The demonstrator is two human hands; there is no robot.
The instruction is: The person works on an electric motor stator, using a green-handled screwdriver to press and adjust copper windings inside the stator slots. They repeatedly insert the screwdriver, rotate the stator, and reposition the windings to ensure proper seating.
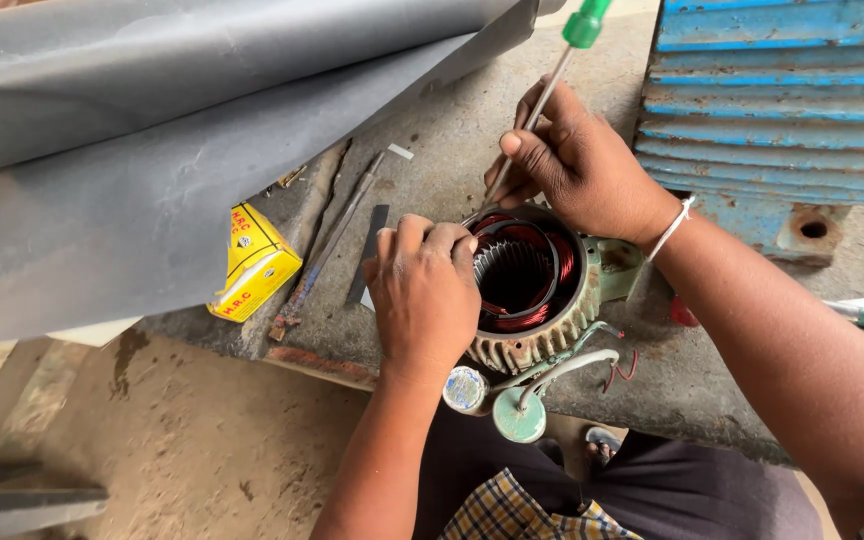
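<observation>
A small round motor stator with copper-red windings and a ribbed metal shell lies on a concrete slab. My left hand grips its left rim, fingers curled over the edge. My right hand holds a screwdriver with a green handle and a thin steel shaft; the tip points down at the stator's upper left rim. White and grey leads trail from the shell's near side, with two round capacitors at its near edge.
A large grey sheet covers the upper left. A yellow box, a rusty flat file and a dark strip lie left of the stator. A blue ribbed motor housing stands at the right. Dirt floor below.
</observation>
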